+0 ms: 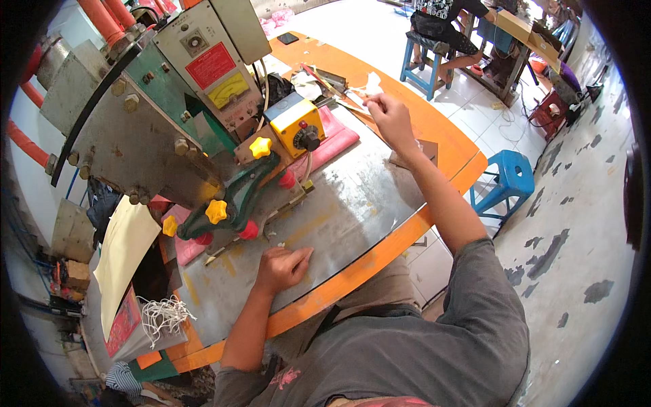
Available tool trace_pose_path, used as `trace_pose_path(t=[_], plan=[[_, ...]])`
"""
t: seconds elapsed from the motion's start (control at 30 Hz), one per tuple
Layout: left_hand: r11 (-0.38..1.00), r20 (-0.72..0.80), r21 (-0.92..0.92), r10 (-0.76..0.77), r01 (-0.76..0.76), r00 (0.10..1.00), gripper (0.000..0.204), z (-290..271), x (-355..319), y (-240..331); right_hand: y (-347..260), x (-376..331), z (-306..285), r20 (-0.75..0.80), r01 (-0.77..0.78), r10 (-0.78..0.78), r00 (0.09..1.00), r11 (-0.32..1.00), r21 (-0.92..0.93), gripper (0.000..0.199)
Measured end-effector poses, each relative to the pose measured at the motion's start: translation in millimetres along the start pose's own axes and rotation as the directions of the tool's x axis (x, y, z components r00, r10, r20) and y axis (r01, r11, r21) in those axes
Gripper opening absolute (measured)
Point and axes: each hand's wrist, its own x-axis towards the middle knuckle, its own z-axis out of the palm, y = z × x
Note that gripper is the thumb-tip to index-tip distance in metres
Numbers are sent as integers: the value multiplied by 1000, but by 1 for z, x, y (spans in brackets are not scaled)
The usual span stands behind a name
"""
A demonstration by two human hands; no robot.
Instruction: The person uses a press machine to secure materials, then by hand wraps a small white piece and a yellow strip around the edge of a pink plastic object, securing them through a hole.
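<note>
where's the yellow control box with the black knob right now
In the head view the yellow control box sits upper centre on the metal worktop, against the machine's right side with the pink pad behind it, left of the raised right hand.

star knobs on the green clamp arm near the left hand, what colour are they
Yellow: the star knobs on the green clamp arm show best in the head view.
</note>
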Motion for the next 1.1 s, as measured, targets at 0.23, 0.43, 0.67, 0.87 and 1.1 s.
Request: trace_pose_path(t=[0.23,0.43,0.67,0.87,1.1], plan=[[998,-19,-3,-64,64,998,8,-4,3,3,20,113,77,231,315,-270,935,930,-188,36],[998,-37,-8,-63,62,997,10,2,6,-1,24,162,128,450,373,-189,873,853,-366,70],[993,-7,-4,-121,121,993,11,-2,1,1,7,164,151,553,327,-38,833,839,-434,52],[996,-22,48,-75,76,997,12,4,12,-4,46,181,152,226,269,-194,955,889,-371,24],[985,-37,25,-170,171,985,12,0,-2,1,11,185,176,-120,109,-70,990,926,360,22]])
